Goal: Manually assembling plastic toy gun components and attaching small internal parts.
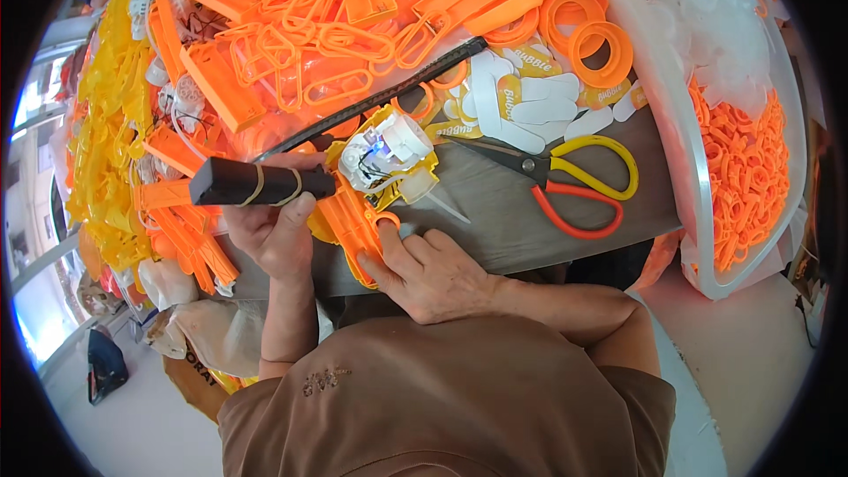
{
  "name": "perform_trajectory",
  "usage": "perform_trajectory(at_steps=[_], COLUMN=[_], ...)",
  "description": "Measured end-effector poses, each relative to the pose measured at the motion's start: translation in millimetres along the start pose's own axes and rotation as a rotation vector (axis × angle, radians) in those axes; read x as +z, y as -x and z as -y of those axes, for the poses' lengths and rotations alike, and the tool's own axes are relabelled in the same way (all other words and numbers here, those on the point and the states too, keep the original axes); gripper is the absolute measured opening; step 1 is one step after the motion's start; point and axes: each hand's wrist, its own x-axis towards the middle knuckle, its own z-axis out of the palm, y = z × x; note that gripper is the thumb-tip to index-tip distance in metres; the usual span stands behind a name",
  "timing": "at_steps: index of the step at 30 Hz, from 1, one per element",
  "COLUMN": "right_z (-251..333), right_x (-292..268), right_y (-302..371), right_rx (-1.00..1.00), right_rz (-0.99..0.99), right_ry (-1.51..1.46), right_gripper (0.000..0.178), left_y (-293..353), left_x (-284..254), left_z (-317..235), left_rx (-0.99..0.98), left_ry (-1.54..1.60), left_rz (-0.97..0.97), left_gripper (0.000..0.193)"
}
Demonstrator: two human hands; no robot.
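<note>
My left hand [281, 234] is closed round a black box-shaped block [221, 182] with two rubber bands about it, raised over the near left of the table. Under it lies an open toy housing [353, 228], orange at the handle and yellow at the other end. A white motor unit [389, 152] with thin wires and a small bluish light sits in the yellow end. My right hand [433, 269] has its fingers bent and pressed on the orange handle part; its thumb is hidden. A long black strip [380, 93] slants away behind the block; whether they join, I cannot tell.
Scissors [534, 166] with one yellow and one red handle lie at right. Beyond are white and yellow labels [539, 97], orange rings [601, 53] and orange frames [309, 35]. Yellow shells [110, 132] heap at left. A pale tub [702, 238] at right holds small orange rings.
</note>
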Motion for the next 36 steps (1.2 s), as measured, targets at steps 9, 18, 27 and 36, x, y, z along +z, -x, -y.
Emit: perform_trajectory(at_steps=[9,18,27,36], right_z=[0.7,3.2,21.2,21.1], right_x=[0.2,-4.3,-10.2,-3.3], right_y=[1.2,-4.3,-11.6,-11.3], right_rx=[0.042,0.006,0.1,0.146], right_rz=[0.003,0.048,0.054,-0.043], right_ry=[-0.07,-0.032,0.009,-0.105], right_gripper=[0.043,0.039,0.05,0.053], left_y=[1.8,-4.6,27.1,-34.5], left_x=[-1.2,-33.7,-117.3,-126.5], left_z=[3.3,-30.9,-54.5,-86.8], left_rx=[0.024,-0.272,-0.606,0.039], left_ry=[-0.068,0.375,-0.549,-0.97], left_rz=[0.034,-0.105,0.313,0.04], left_gripper=[0.041,0.058,0.034,0.019])
